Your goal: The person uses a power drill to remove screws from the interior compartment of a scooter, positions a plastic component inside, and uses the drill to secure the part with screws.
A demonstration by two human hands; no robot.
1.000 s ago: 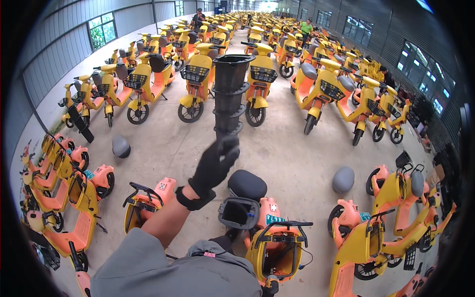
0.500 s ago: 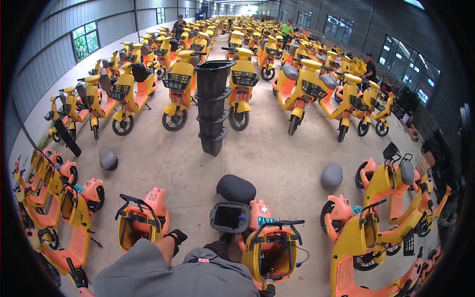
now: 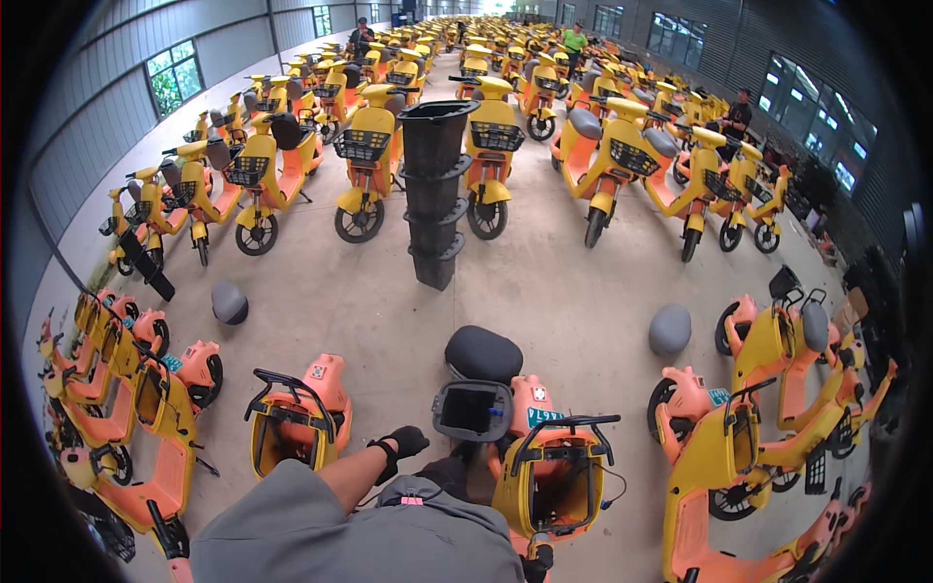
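My left hand (image 3: 408, 441), in a black glove, is held out in front of my body with its fingers curled and nothing visible in them. It is nearest a black rectangular bin (image 3: 445, 413) with a wide rim, apart from it. To the right of the bin is a yellow and orange scooter (image 3: 511, 496) with no seat on it, its body opening uncovered. A dark shape at its lower end appears to be my right hand (image 3: 537, 562), gloved; its fingers cannot be made out. A black scooter seat (image 3: 483, 353) lies on the floor behind the bin.
Another seatless scooter (image 3: 330, 389) stands to my left. A tall stack of black bins (image 3: 434, 194) rises ahead. Grey seats (image 3: 229, 303) (image 3: 670, 330) lie on the floor. Scooters (image 3: 364, 146) fill the hall; a person in green (image 3: 573, 41) stands far off.
My left hand has moved forward and right, from beside the left scooter toward the black bin. The whole view has shifted slightly. The bin and seats stay in place.
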